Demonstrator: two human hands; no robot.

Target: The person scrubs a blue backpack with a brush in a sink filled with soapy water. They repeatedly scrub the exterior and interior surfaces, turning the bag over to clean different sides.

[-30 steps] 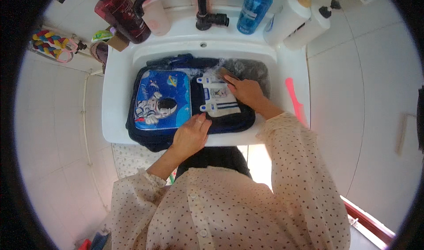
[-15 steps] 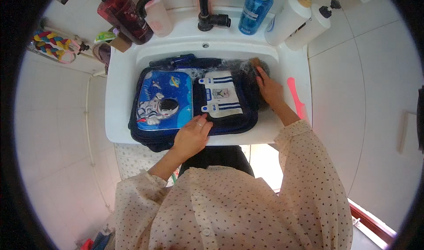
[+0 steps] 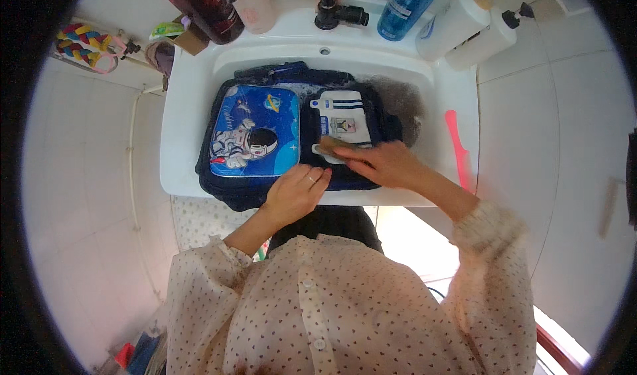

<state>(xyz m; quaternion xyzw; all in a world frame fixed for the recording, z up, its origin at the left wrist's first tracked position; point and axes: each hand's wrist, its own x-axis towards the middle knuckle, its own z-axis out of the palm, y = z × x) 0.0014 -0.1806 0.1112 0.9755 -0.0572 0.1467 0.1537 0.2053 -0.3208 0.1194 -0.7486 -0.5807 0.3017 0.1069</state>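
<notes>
Across comes the right hand [image 3: 385,163], swept from the backpack's far right corner down to its near side, and the brown scrubbing brush [image 3: 334,145] travels with it, now over the lower end of the white striped panel [image 3: 344,113]. Fingers are closed round that brush, though blur hides the exact grip. Left hand [image 3: 298,190], ringed, lies on the near edge, fingers pressed together; whether they pinch fabric, I can't tell. Beneath both sits the navy backpack [image 3: 308,126], face up in the white washbasin [image 3: 179,143], astronaut panel [image 3: 255,129] to the left. Watch the risks: a wet grip could let the brush slip, a stroke running on leftward could knock the left knuckles, and a hard push could skid the bag or splash the dark water [image 3: 401,100]. As for room, the bag's near-left corner laps over the front rim, so drips could fall there; the black faucet [image 3: 338,17] and the blue bottle [image 3: 405,9] crowd the back ledge, and the pink long-handled tool [image 3: 458,149] lies along the right rim, leaving the basin's right end as the freest space.
</notes>
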